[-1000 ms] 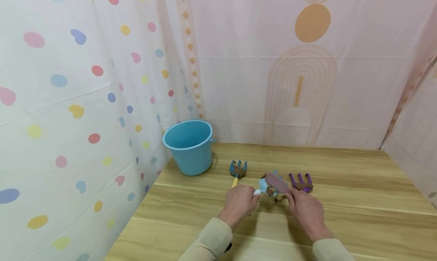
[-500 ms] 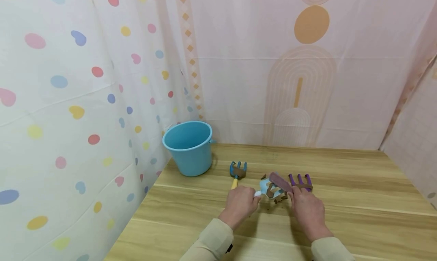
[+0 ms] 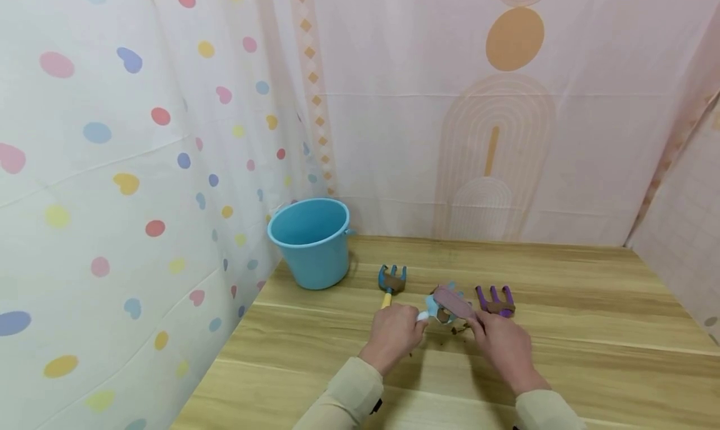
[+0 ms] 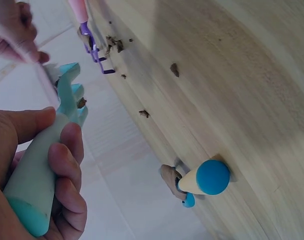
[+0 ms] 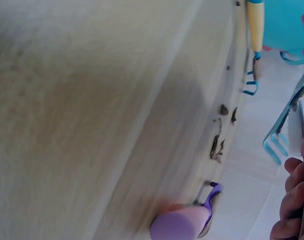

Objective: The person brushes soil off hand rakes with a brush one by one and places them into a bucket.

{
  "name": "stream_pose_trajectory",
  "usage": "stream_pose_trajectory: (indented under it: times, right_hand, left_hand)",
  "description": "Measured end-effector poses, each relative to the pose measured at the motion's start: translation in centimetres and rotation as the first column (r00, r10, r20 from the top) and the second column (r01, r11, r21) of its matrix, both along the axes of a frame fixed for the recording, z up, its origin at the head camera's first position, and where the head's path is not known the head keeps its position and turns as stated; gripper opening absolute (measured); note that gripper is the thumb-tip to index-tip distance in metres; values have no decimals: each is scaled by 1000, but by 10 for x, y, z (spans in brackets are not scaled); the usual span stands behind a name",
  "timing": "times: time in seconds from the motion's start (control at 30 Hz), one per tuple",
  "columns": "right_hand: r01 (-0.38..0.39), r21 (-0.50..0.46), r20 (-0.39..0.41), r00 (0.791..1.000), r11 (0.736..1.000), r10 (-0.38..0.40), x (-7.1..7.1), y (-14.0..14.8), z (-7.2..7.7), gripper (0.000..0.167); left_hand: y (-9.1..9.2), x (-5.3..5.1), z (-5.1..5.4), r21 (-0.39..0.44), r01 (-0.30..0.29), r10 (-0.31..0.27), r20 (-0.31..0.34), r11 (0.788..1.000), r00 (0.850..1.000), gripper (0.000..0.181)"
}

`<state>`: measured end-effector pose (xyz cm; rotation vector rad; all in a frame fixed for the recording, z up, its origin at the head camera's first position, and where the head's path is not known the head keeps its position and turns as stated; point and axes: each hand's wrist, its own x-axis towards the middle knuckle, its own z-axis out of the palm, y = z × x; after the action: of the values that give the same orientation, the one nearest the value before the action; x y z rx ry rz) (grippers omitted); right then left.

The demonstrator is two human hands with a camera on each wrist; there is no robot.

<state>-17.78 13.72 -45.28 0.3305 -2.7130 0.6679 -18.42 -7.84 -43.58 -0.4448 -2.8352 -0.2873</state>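
In the head view my left hand [image 3: 394,333] grips a pale teal hand rake [image 3: 432,305]. Its fingers wrap the rake's thick handle [image 4: 34,175] in the left wrist view. Brown dirt clings to the tines. My right hand [image 3: 506,349] holds a brush [image 3: 453,301] with a flat mauve back, laid across the rake head. Whitish bristles [image 5: 295,132] face the rake in the right wrist view. The brush hides part of the tines. Both tools are held above the table.
A blue rake [image 3: 392,282] with a yellow handle lies left, and a purple rake [image 3: 496,306] with a pink handle right, both with brown dirt on them. Dirt crumbs [image 4: 174,70] dot the wooden table [image 3: 562,380]. A blue bucket [image 3: 320,264] stands at the back left. Curtains hang behind.
The brush shifts right along the rake head, then back left over it. My left hand stays nearly still with the rake; the other rakes and bucket have not moved.
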Motion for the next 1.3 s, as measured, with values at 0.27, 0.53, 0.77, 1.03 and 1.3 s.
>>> stream_pose_trajectory:
  times: [0.27,0.53,0.77,1.03,1.3]
  right_hand:
    - [51,74,-112,993,996,-42,0,1,-11,16]
    - [115,171,-232,970,978,-74,0,3,-19,17]
    - [151,236,-370,927,960,-55,0,2,-16,23]
    - [165,36,-366,920,986,-140,-2,3,-8,19]
    - [13,-63,38,999,998,-11,4,3,-3,26]
  left_hand:
    - [1,2,2,-18,-2,1,-22,1000,1000,41]
    - [2,4,0,-18,0,0,-36,1000,999,41]
    - [2,4,0,8,-1,1,10,1000,1000,40]
    - [-1,2,-2,-14,-16,16,21,1000,1000,41]
    - [-1,2,0,11,-18,18,28,1000,999,41]
